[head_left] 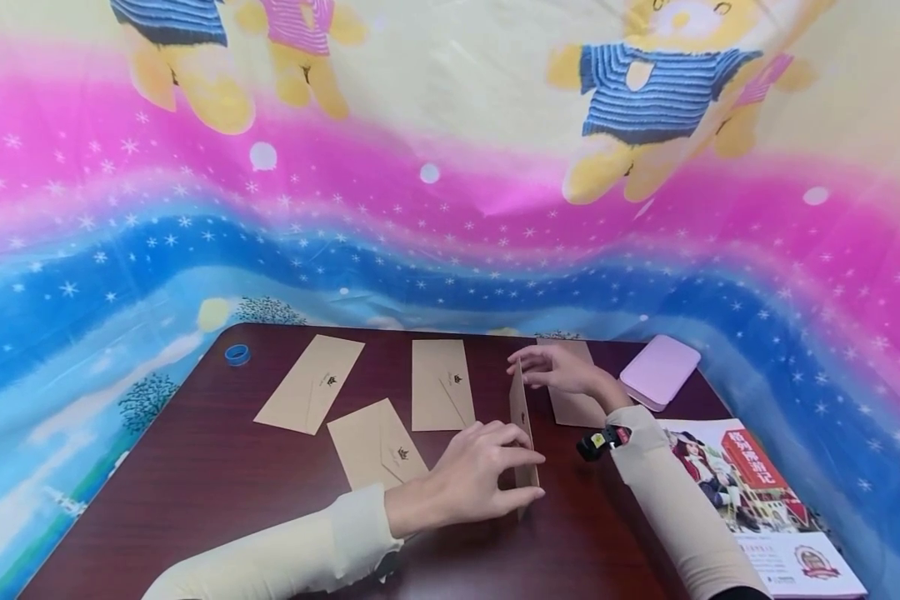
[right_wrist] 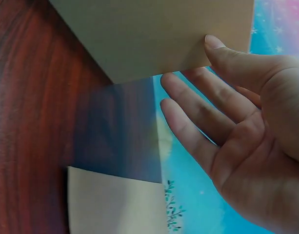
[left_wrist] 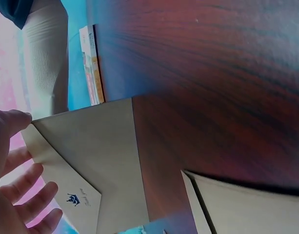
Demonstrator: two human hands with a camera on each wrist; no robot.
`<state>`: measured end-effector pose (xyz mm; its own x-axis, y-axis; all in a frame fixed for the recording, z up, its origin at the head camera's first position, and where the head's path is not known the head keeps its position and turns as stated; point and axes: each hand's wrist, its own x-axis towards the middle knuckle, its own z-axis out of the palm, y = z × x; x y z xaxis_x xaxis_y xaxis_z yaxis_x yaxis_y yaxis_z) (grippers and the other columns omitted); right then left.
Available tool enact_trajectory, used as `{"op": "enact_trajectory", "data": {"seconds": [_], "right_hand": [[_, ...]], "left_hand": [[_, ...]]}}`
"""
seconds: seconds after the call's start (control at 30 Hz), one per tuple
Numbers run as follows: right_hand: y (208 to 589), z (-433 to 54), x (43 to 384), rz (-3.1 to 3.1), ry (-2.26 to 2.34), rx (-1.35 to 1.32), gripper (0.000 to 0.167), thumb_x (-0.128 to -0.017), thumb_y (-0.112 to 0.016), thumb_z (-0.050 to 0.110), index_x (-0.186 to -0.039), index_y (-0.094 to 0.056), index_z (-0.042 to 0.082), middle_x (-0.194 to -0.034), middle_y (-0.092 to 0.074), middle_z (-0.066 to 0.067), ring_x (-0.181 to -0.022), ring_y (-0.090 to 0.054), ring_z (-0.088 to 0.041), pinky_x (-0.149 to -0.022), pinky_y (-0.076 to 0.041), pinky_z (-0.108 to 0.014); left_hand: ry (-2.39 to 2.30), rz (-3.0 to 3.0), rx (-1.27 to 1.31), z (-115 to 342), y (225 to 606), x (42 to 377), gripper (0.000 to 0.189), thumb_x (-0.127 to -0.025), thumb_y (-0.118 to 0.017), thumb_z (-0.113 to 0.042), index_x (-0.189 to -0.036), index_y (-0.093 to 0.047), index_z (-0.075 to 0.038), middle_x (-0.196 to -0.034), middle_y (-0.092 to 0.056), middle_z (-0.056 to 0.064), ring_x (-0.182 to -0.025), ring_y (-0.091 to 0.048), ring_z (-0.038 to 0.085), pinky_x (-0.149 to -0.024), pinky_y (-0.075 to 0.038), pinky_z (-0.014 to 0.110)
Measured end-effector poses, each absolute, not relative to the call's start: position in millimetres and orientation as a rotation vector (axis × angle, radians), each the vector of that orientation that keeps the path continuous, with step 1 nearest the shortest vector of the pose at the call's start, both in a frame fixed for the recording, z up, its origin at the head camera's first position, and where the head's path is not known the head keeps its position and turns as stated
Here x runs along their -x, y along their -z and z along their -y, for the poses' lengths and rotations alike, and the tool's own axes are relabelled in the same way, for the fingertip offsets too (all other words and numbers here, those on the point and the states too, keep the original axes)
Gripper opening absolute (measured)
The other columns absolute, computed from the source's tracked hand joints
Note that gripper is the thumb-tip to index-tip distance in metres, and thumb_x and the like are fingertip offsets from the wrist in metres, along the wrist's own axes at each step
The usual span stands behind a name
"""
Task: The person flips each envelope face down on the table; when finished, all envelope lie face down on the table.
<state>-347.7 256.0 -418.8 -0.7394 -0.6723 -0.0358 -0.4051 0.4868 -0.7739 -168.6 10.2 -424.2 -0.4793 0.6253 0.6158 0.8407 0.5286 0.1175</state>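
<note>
A kraft-brown envelope (head_left: pixel 520 408) stands on its long edge, held upright between both hands. My left hand (head_left: pixel 472 471) holds its near end, with the thumb at a corner and the fingers by the flap side in the left wrist view, where a small dark crown print (left_wrist: pixel 73 199) shows. At the far end my right hand (head_left: pixel 562 367) pinches it, thumb (right_wrist: pixel 215 43) on the plain face and fingers behind. A flat envelope (head_left: pixel 576 410) lies partly hidden beneath the right hand. Another envelope (head_left: pixel 375 437) lies flat by the left forearm, partly covered.
Two more envelopes, a left one (head_left: pixel 311 385) and a middle one (head_left: pixel 438 387), lie toward the back of the dark red table (head_left: pixel 195 492). A blue tape roll (head_left: pixel 237 355) sits back left. On the right are a pink case (head_left: pixel 662 371) and a magazine (head_left: pixel 765 500).
</note>
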Motion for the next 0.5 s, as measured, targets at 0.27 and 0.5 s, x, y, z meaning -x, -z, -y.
{"op": "enact_trajectory", "data": {"seconds": [0.27,0.5], "right_hand": [[436,-259,351,-2.391,1.140,0.890,0.031,-0.101,-0.056,-0.002,-0.131,-0.063,-0.005,-0.129,-0.067,-0.030,-0.106,-0.069,-0.009,-0.087,-0.061,-0.043],[445,-255,350,-2.445,0.984,0.814,0.031,-0.100,-0.056,0.000,-0.129,-0.067,-0.001,-0.126,-0.071,-0.020,-0.093,-0.069,-0.011,-0.075,-0.060,-0.033]], "left_hand": [[0.560,2.249,1.187,-13,424,170,0.034,-0.084,-0.080,-0.050,-0.113,-0.080,-0.031,-0.108,-0.070,-0.015,-0.097,-0.064,0.002,-0.073,-0.045,0.021],[0.542,2.273,1.184,-14,425,167,0.037,-0.083,-0.081,-0.050,-0.114,-0.079,-0.031,-0.107,-0.071,-0.015,-0.097,-0.064,0.002,-0.074,-0.046,0.021]]}}
